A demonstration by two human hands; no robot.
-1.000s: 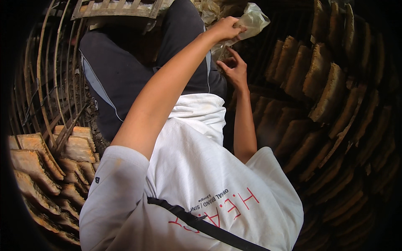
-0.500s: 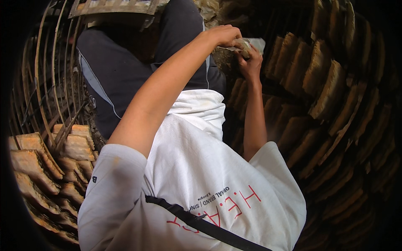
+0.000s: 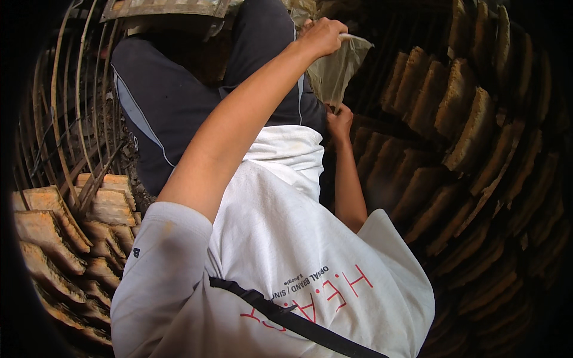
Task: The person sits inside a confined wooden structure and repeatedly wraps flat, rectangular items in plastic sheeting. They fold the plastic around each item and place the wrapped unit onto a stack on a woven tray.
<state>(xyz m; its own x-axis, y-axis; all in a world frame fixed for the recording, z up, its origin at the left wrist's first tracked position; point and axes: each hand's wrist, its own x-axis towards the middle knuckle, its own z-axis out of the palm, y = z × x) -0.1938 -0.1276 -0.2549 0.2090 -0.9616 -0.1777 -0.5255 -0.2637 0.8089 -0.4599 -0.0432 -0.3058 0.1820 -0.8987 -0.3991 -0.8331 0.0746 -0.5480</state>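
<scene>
Between my two hands hangs a thin, translucent plastic sheet or bag (image 3: 337, 68), pulled out to the right of my knee. Its top edge is pinched in my left hand (image 3: 323, 37), which reaches across from the left with fingers closed. Lower down, close to my right thigh, my right hand (image 3: 340, 122) has its fingers closed on the narrow bottom end of the plastic. Whether anything lies inside the plastic cannot be made out.
Rows of rough, brownish slabs (image 3: 456, 98) fill the right side. More pale orange slabs (image 3: 48, 238) lean at the lower left, below thin bent rods (image 3: 83, 89). A slatted wooden piece (image 3: 167, 8) is at the top, beside crumpled plastic (image 3: 334, 8). My bent legs (image 3: 161, 89) occupy the middle.
My hands were close together around the bunched plastic. Now the left hand is higher and the right hand lower and nearer me, with the plastic drawn out between them.
</scene>
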